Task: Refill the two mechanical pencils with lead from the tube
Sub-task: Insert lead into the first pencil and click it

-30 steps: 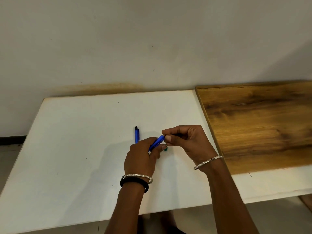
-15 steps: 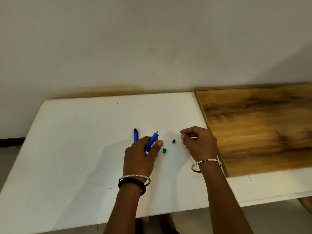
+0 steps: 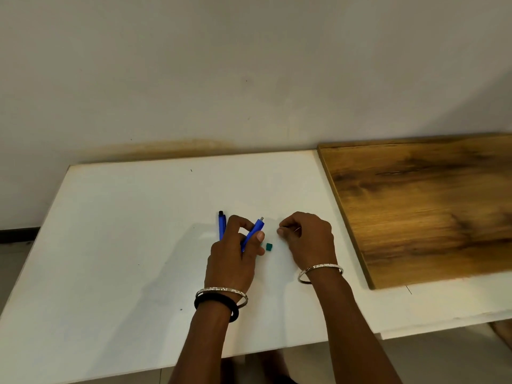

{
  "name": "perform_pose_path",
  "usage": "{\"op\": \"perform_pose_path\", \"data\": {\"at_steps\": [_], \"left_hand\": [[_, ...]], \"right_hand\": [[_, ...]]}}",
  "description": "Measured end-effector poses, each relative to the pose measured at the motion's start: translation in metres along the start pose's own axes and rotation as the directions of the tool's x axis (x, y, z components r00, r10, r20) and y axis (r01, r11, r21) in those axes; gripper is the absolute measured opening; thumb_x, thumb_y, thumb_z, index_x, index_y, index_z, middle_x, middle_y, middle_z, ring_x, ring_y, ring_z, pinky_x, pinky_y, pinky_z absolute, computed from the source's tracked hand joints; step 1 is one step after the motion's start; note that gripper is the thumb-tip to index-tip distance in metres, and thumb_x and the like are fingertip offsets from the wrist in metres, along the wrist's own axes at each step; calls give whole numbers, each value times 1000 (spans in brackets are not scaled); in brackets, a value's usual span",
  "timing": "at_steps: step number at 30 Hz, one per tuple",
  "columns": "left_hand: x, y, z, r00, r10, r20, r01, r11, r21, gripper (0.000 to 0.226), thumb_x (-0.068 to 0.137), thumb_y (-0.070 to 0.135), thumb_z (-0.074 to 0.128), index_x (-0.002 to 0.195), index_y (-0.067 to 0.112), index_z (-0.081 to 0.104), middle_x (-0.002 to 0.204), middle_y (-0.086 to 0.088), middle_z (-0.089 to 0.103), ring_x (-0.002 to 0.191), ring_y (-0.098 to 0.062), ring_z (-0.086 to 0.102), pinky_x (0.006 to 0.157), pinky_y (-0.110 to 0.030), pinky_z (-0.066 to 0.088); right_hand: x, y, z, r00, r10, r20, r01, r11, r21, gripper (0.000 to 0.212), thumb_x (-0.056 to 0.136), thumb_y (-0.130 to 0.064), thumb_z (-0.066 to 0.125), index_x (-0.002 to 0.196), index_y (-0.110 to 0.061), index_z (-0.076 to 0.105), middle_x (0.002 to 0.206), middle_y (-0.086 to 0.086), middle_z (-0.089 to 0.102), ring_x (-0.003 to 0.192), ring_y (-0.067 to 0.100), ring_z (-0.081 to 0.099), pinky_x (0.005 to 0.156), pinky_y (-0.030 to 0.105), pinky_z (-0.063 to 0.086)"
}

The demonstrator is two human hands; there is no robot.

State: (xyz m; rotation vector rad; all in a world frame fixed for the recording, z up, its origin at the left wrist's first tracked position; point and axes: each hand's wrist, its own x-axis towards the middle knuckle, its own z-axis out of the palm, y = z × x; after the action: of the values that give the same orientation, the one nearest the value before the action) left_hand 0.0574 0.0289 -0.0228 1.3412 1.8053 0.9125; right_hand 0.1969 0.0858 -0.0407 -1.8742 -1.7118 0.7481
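My left hand grips a blue mechanical pencil, tilted up to the right. Its bare, capless end points toward my right hand. A second blue pencil with a black cap lies on the white table, just left of my left hand and partly behind it. A small green piece rests on the table between my hands. My right hand is curled, its fingertips pinched near the table. A thin pale thing, seemingly the lead tube, shows between its fingers.
A brown wooden board lies on the table's right part, close to my right hand. A pale wall runs along the table's far edge. The table's near edge is just under my forearms.
My right hand pulled a small black cap off the held pencil and set it on the table. It then shifted left over the cap, which is now hidden. The left hand keeps the pencil.
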Motion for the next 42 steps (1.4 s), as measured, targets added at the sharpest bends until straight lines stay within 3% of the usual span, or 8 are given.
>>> {"op": "perform_pose_path", "data": {"at_steps": [4, 6, 14, 25, 29, 35, 39, 42], "left_hand": [[-1, 2, -1, 1000, -4, 16, 4, 1000, 11, 24, 91, 40, 54, 107, 22, 52, 84, -1, 74, 66, -22, 66, 67, -37, 58], [-1, 2, -2, 1000, -10, 17, 10, 1000, 17, 24, 90, 41, 55, 107, 23, 53, 87, -3, 74, 68, -24, 66, 70, -38, 59], [-1, 2, -2, 1000, -7, 7, 7, 1000, 1, 18, 88, 41, 59, 100, 30, 52, 87, -3, 73, 67, -22, 66, 68, -39, 59], [-1, -1, -5, 1000, 12, -9, -12, 1000, 20, 18, 86, 40, 63, 98, 29, 56, 80, -1, 69, 57, -11, 57, 53, -19, 40], [-1, -1, -4, 999, 18, -28, -18, 999, 32, 15, 85, 40, 64, 93, 32, 56, 78, 4, 69, 56, -7, 56, 51, -18, 38], [-2, 4, -4, 998, 18, -57, -20, 999, -35, 16, 83, 40, 66, 92, 33, 56, 74, 9, 65, 57, -5, 59, 52, -15, 41], [-1, 8, -5, 997, 7, -71, -12, 997, -78, 15, 82, 31, 71, 90, 30, 58, 71, 10, 64, 51, -4, 61, 49, -9, 44], [-1, 10, -6, 998, -3, -56, -5, 989, -147, 19, 79, 29, 74, 93, 30, 61, 74, 10, 67, 57, 4, 64, 52, -6, 47]], "right_hand": [[-1, -10, -12, 1000, 3, 27, -17, 853, 521, 15, 85, -11, 71, 85, -26, 71, 81, -5, 72, 72, 14, 69, 61, 17, 56], [-2, -14, -16, 996, -24, 87, -36, 776, 630, 15, 87, -10, 68, 91, -24, 72, 85, -1, 74, 78, 16, 71, 62, 18, 56], [-4, -15, -13, 982, -110, 156, -7, 797, 604, 17, 89, -9, 65, 101, -16, 75, 92, 3, 75, 84, 18, 71, 70, 25, 60], [-4, -14, -15, 969, -108, 221, -53, 787, 615, 10, 81, -5, 73, 90, -10, 74, 80, 9, 75, 74, 22, 72, 70, 29, 61], [-6, -14, -14, 954, -47, 297, -174, 720, 672, 11, 80, -3, 73, 88, -10, 75, 83, 12, 75, 76, 24, 73, 73, 30, 61], [-8, -14, -16, 886, 38, 462, -419, 496, 761, 17, 79, -12, 74, 96, -10, 76, 89, 11, 76, 78, 19, 72, 77, 29, 61], [-12, -21, -11, 854, -7, 520, -415, 594, 690, 33, 78, -28, 72, 102, -6, 73, 81, 12, 69, 77, 15, 68, 81, 32, 58], [-14, -27, -9, 912, -32, 408, -300, 627, 719, 25, 88, -21, 65, 103, -1, 71, 88, 18, 69, 81, 20, 67, 81, 34, 57]]}}
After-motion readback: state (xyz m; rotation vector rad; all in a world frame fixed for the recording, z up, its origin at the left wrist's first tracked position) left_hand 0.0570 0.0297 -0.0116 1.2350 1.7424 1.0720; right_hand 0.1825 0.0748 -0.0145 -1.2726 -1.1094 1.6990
